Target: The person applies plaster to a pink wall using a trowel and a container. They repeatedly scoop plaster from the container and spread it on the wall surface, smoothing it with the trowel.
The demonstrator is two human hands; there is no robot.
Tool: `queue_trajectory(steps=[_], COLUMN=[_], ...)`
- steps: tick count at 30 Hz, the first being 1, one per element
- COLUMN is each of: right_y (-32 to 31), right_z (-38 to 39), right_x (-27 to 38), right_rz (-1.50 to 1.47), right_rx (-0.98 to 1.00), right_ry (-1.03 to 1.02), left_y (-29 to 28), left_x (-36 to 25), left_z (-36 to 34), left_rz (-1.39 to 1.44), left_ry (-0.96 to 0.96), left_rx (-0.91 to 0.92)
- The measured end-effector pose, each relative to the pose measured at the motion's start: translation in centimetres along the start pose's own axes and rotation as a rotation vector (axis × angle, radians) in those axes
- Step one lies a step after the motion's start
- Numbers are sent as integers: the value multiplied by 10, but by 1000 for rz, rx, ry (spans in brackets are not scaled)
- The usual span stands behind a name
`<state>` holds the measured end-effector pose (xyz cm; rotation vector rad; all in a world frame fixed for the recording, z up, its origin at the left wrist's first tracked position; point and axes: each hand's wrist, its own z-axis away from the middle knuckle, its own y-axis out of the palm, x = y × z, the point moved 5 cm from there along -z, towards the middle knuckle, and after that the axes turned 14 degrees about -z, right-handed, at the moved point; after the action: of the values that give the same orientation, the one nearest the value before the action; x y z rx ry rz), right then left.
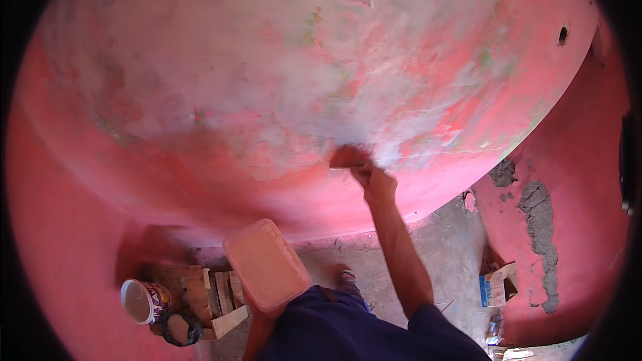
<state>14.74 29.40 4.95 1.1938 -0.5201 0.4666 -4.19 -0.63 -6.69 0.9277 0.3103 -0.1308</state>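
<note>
Pink plastic tray (266, 265) is gripped from below by the left hand (257, 312), near the body; a small scraper (348, 158) is clenched in the right hand (376, 182) against the red-and-grey wall (267, 80)

A small cardboard box (493, 287), blue and white on its printed face, is seen on the floor at the foot of the red wall on the right. A round white bucket (142, 301) with a dark patterned label is set low on the left by wooden boards; what may be further wrappers at the lower right edge is too blurred to tell.
</note>
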Motion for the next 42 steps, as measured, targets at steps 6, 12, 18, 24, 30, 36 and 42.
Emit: queue_trajectory(steps=[6,12,18,24,30,36,42], right_y=[64,34,-76,-18,104,122,-4], right_z=[-38,50,64,-16,9,133,118], right_x=[63,87,-5,-32,27,91,26], right_rz=[-10,-54,-16,27,-80,-170,-142], right_rx=[-61,171,-230,33,85,276,-66], right_ry=[-58,-133,79,-9,151,-159,-61], left_y=[-18,-20,-14,-1,51,-8,-8], left_x=[-8,-13,-10,-22,-46,-24,-36], left_z=[-7,-5,0,15,57,16,10], left_rz=[-198,-101,-40,-717,-1502,-99,-823], left_ry=[262,277,144,615,1171,361,737], left_rx=[334,459,388,294,96,256,112])
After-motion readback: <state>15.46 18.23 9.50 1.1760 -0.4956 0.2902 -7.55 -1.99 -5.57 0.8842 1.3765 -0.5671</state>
